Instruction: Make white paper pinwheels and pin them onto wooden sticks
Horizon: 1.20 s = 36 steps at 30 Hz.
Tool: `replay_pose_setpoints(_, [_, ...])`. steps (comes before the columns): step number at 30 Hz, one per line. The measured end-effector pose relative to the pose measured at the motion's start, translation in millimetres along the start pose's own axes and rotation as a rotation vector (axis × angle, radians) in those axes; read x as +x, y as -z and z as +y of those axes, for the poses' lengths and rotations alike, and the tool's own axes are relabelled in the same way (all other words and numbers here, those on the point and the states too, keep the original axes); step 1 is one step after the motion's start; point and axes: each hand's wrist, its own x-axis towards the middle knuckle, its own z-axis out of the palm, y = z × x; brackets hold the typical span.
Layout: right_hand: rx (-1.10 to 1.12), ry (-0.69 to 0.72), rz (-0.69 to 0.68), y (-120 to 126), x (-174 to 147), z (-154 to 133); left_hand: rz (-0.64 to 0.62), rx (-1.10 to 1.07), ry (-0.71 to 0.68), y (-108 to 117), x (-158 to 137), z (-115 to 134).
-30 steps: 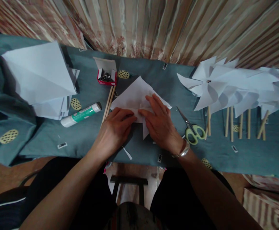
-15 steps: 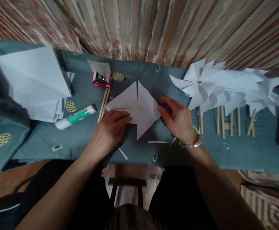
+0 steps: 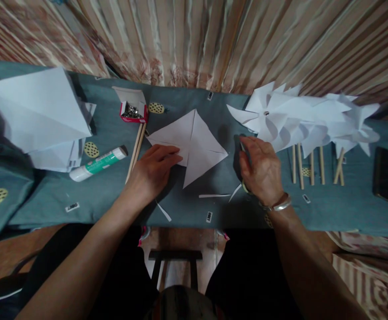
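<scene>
A square of white paper (image 3: 202, 144), cut along lines running in from its corners, lies turned like a diamond on the cloth. My left hand (image 3: 154, 169) is on its lower left part, fingers drawn together and holding it against the table. To the right of the paper, apart from it, my right hand (image 3: 260, 166) is closed around a pair of scissors. Most of the scissors is hidden by the hand; a yellow-green handle (image 3: 246, 186) shows below it and a dark tip above. Thin paper strips (image 3: 214, 195) lie nearer to me.
Finished paper pinwheels (image 3: 280, 115) with wooden sticks (image 3: 299, 166) lie at right, near a dark phone (image 3: 387, 174). On the left are stacked paper sheets (image 3: 37, 111), a glue stick (image 3: 97, 164), a red box of metal fasteners (image 3: 133, 111) and two sticks (image 3: 136, 153). A curtain (image 3: 187, 44) hangs behind.
My right hand has left the paper's right corner, moved right and closed on the scissors. The paper has turned slightly under my left hand, which stays on it.
</scene>
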Motion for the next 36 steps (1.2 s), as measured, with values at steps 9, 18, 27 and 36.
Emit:
replay_pose_setpoints(9, [0.263, -0.093, -0.107, -11, 14, -33, 0.055, 0.099, -0.041, -6, 3, 25])
replay_pose_setpoints(18, [0.448, -0.295, -0.254, -2, -10, -46, -0.147, 0.165, -0.041, -14, -5, 47])
replay_pose_setpoints(27, [0.441, -0.077, -0.120, 4, -15, -40, -0.133, 0.142, -0.093, -13, -9, 50])
replay_pose_setpoints(36, [0.649, 0.041, -0.353, 3, -18, -46, -0.026, -0.053, -0.003, -6, -22, 52])
